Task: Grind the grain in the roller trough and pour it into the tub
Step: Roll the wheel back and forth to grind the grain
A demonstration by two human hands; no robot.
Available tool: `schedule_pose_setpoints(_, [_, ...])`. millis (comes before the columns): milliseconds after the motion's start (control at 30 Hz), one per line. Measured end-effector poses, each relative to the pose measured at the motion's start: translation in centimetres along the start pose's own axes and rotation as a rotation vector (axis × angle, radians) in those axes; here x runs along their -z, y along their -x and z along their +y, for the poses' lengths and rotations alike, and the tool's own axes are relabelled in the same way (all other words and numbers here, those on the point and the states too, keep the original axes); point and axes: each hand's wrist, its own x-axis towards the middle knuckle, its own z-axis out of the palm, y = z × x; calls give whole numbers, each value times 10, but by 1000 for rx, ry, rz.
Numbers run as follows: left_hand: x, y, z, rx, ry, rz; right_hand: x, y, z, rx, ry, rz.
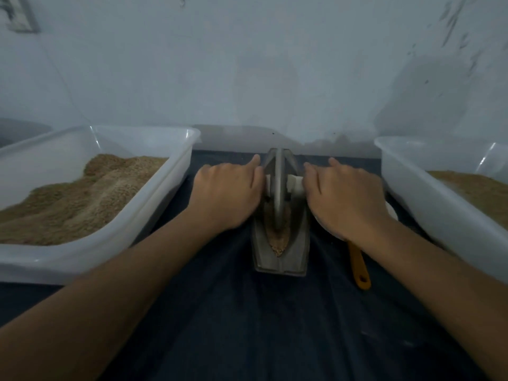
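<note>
Head view: the roller wheel point(278, 188) is gripped at its axle by the left hand point(229, 193) and right hand point(345, 195), fingers curled; grain point(279, 237) heaped toward 6 o'clock may be spilled from the trough point(298, 251) by an overlong stroke.

Tubs point(154, 204) point(406, 193) flanking trough point(280, 259)

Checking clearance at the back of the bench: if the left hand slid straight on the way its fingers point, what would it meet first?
The left hand points away from the person, slightly inward. Beyond its fingers lies bare dark cloth, then probably the wall; depth is unclear.
</note>
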Motion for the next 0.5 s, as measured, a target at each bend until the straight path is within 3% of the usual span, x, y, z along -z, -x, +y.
schedule_pose_setpoints(100, [9,24,-2,-5,170,-5,15,17,-9,109,8,151])
schedule_pose_setpoints(167, [7,25,-5,-9,137,-28,12,11,-9,126,20,163])
schedule_pose_setpoints(333, [-12,-32,-3,-11,-102,-64,-26,-39,11,-73,-24,-84])
schedule_pose_setpoints(500, [-31,-102,-8,139,11,-242,-51,-81,28,-73,46,-235])
